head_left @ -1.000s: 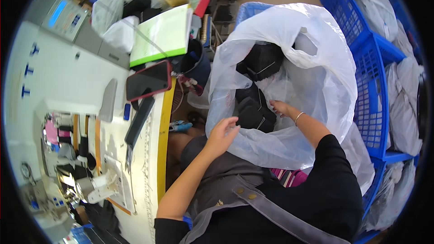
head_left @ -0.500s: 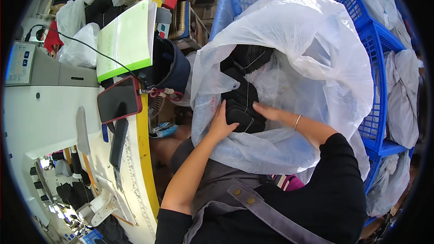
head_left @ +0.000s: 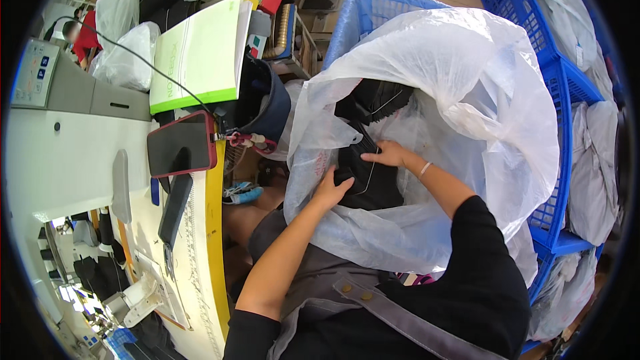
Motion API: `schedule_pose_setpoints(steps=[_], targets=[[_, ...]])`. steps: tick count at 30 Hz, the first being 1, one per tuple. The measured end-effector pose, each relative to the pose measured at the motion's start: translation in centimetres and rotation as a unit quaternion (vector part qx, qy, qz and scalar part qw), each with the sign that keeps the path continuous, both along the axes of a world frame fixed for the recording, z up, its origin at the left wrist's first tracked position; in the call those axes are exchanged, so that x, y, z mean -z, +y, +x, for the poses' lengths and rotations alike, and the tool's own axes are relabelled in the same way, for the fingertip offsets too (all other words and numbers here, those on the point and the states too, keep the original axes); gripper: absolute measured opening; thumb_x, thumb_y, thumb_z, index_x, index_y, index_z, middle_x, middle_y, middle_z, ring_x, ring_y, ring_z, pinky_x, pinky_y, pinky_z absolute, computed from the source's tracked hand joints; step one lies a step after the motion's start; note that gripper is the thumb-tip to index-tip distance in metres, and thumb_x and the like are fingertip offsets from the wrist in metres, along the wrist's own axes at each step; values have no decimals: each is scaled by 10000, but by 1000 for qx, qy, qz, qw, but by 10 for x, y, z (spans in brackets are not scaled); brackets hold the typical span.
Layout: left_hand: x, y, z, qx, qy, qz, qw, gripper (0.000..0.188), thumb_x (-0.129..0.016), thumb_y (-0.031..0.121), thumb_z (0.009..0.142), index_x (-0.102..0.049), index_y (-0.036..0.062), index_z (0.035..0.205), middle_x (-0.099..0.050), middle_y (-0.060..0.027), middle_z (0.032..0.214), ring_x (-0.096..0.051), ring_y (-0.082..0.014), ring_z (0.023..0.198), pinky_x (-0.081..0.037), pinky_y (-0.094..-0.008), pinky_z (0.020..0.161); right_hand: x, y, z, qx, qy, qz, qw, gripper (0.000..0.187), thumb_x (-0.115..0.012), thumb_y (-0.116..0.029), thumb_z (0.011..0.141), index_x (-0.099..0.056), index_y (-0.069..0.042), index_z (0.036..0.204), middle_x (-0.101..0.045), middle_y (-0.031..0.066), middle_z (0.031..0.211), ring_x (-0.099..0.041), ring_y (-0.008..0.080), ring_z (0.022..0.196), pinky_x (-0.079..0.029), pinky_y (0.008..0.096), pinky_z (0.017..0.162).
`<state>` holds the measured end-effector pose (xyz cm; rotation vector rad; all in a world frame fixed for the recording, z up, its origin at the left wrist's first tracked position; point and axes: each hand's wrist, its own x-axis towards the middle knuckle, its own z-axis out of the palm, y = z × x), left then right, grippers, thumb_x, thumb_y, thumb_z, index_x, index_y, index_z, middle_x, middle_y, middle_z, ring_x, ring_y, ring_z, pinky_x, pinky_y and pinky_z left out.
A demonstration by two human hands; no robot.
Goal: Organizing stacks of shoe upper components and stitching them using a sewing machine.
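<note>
A bundle of black fabric pieces (head_left: 373, 183) with a thin white string across it lies inside a large translucent plastic bag (head_left: 493, 87). My left hand (head_left: 331, 190) grips its near left edge, thumb on top, the other fingers partly hidden along the side. With thumb and fingers, my right hand (head_left: 389, 155) holds the upper part of the same bundle, where the layers bunch up. Farther in, a second black bundle (head_left: 380, 99) with a pale string rests in the bag. The bag lines a blue plastic crate (head_left: 357, 10).
At left stands a sewing machine table (head_left: 213, 240) with a yellow edge, holding a phone in a red case (head_left: 180, 145) and a black elongated object (head_left: 175, 207). A green-white notebook (head_left: 200, 53) lies by a dark bin (head_left: 270, 110). Stacked blue crates (head_left: 553, 127) with bagged goods line the right.
My right hand has moved up and inward over the bundle, and the black layers have shifted and bunched. My left hand stays at the left edge. The whole view has shifted slightly.
</note>
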<state>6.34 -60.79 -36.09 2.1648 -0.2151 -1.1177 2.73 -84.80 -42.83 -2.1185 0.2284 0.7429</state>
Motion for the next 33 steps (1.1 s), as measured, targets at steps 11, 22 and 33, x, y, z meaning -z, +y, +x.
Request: schedule_pose_setpoints(steps=[11, 22, 33], targets=[[-9, -32, -16, -16, -23, 92, 995, 968, -652, 528, 781, -299, -156, 1370, -366, -352, 1393, -402, -383, 1315, -335, -379, 1076, 24, -13, -36, 63, 77, 102, 990, 999, -553, -690, 793, -328, 63, 1411, -415, 243, 1413, -382, 340, 1331, -310, 363, 1094], [3, -26, -6, 151, 110, 157, 970, 805, -741, 484, 705, -543, -135, 1180, -584, -286, 1196, -573, -346, 1148, -434, -380, 969, 27, -11, -40, 120, 146, 305, 933, 825, -827, -169, 672, -409, 16, 1359, -536, 118, 1298, -482, 224, 1197, -369, 338, 1045], [-20, -37, -43, 124, -108, 78, 983, 751, -760, 488, 689, -569, -108, 1105, -686, -219, 903, -661, -340, 930, -228, -510, 1099, 6, -34, -66, 225, 194, 387, 873, 657, -729, -75, 736, -452, -34, 1331, -575, 87, 1240, -543, 222, 1134, -426, 366, 998]])
